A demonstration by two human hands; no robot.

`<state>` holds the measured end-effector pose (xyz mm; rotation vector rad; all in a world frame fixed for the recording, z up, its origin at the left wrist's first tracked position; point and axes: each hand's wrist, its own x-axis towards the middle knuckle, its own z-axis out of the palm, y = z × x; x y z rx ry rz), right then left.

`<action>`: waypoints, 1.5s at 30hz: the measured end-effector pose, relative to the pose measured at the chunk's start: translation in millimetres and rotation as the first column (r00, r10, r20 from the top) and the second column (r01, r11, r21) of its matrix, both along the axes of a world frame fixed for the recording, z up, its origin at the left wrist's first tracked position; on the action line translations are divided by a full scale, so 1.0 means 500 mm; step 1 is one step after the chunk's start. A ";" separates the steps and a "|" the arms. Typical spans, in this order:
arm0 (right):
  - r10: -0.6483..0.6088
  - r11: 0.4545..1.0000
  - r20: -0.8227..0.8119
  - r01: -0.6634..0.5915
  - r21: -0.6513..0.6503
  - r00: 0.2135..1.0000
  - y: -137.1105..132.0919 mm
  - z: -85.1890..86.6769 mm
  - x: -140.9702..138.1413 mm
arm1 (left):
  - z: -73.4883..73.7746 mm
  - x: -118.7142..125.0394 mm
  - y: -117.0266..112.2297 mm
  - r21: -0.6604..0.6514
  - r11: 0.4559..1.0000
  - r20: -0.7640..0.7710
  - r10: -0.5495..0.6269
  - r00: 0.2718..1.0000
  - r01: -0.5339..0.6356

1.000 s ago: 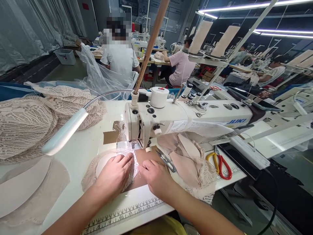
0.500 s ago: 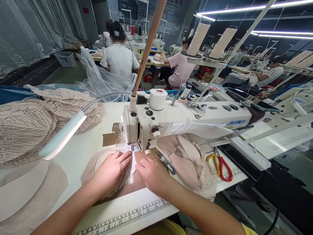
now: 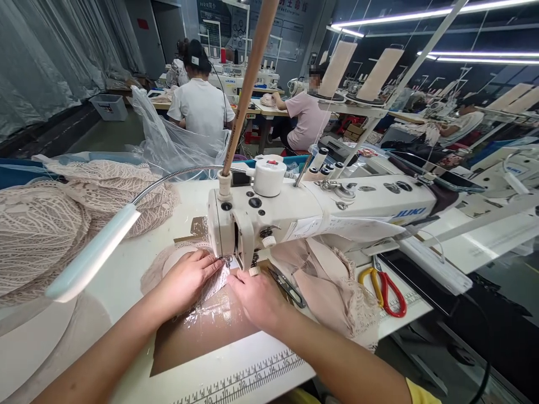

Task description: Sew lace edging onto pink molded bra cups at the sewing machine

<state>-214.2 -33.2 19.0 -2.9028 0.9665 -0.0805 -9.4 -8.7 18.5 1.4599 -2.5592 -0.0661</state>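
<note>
A white sewing machine (image 3: 269,207) stands over a beige lace-edged fabric piece (image 3: 152,270) at its needle. My left hand (image 3: 185,280) lies flat on this piece, fingers stretched toward the presser foot (image 3: 228,261). A pale lace strip (image 3: 215,284) shows between my two hands. My right hand (image 3: 257,294) is closed just right of the needle, thumb and forefinger pinched at the strip's edge. Beneath both hands is a shiny brown sheet (image 3: 210,336). Thread snips (image 3: 289,287) lie right of my right hand, beside more beige lace fabric (image 3: 320,280).
Scissors with red and yellow handles (image 3: 391,294) rest at the right. A lamp (image 3: 95,252) on a bendable neck hangs over the left side. Lace pieces (image 3: 42,235) are piled at the left. A printed ruler (image 3: 252,384) runs along the front edge. Other people sit at machines beyond.
Both hands and the fabric piece have moved away from me, toward and under the needle. More of the brown sheet shows in front. The view has shifted slightly.
</note>
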 end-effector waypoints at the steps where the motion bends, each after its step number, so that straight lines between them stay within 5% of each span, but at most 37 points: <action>1: -0.005 1.000 0.006 0.005 0.002 1.000 0.000 0.001 0.001 | 0.002 -0.001 0.002 -0.010 1.000 0.002 0.009 1.000 -0.009; 9: -0.048 0.996 0.018 0.047 0.073 0.999 -0.003 -0.001 0.003 | -0.008 -0.018 0.035 -0.047 0.998 -0.101 -0.041 0.994 0.036; 17: -0.159 0.983 0.135 0.145 0.110 0.978 -0.010 -0.018 0.010 | -0.016 -0.007 0.018 -0.027 0.999 -0.093 -0.025 0.995 0.022; 29: -0.046 0.999 0.167 0.043 0.024 0.985 -0.020 -0.022 -0.004 | -0.018 0.003 -0.003 -0.019 1.000 -0.131 -0.012 0.991 0.010; 45: -0.077 0.997 0.262 0.071 0.034 0.962 -0.024 -0.025 -0.012 | 0.001 0.001 0.050 -0.051 0.988 0.149 0.151 0.977 -0.145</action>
